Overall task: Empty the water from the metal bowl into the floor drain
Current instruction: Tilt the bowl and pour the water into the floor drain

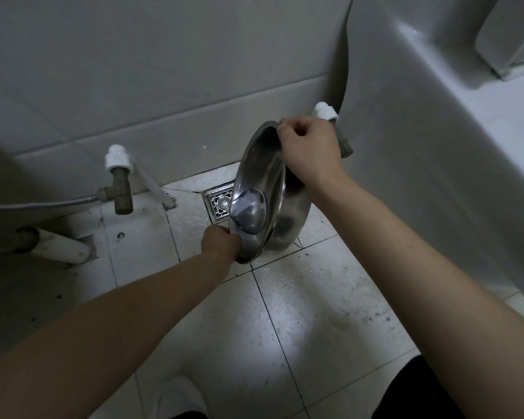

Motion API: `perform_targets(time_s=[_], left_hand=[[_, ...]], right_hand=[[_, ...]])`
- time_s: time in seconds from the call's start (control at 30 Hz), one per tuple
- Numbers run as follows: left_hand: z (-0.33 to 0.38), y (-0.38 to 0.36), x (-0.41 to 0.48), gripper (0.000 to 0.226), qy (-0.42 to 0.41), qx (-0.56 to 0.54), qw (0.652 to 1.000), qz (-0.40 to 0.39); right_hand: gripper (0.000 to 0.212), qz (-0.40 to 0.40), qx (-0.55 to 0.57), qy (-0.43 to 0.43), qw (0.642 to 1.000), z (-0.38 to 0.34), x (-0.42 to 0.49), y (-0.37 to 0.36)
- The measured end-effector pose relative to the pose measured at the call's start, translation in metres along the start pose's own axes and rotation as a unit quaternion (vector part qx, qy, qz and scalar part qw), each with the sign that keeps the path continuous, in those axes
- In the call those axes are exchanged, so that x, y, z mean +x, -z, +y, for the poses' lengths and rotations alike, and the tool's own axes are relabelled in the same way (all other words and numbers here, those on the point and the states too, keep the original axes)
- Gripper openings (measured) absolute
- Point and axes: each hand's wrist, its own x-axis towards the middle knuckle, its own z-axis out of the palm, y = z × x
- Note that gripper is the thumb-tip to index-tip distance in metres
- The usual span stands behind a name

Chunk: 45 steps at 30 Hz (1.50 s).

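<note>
A brass valve (120, 192) with a white collar juts from the wall at the left, and a braided hose (43, 205) runs off it toward the frame's edge. The left hand (221, 241) reaches forward on a nearly straight arm, fingers curled round the lower rim of the metal bowl (263, 176); its fingertips are hidden behind that rim. The one bowl is held off the tiled floor (300, 313), tipped almost on edge with its mouth facing left, just over the floor drain (218, 204). The drain is a single square grate at the foot of the wall, and the bowl's rim covers its right part. A glossy dark patch lies low inside the bowl; water or reflection, I can't tell. The right hand (309, 146) grips the upper rim, knuckles up, wrist bent. Behind it a second valve (327, 111) shows little more than its white collar. Two hands, two valves.
</note>
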Motion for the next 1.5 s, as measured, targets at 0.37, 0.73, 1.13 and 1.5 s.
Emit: perform_targets(time_s=[0.37,0.73,1.13,1.5], left_hand=[[-0.001,0.0,0.002,0.014,-0.007,0.017,1.0,0.009],[-0.004,-0.001,0.007,0.02,-0.003,0.021,1.0,0.008],[-0.005,-0.001,0.009,0.019,-0.007,0.021,1.0,0.004],[-0.007,-0.003,0.013,0.014,-0.012,0.019,1.0,0.004]], right_hand=[[0.03,-0.006,-0.01,0.001,1.0,-0.005,-0.001,-0.001],[0.031,-0.009,-0.003,0.002,1.0,-0.009,-0.003,-0.002],[0.03,-0.008,-0.012,0.011,1.0,-0.01,-0.003,-0.004],[0.029,-0.003,-0.007,0.022,1.0,-0.011,-0.001,-0.009]])
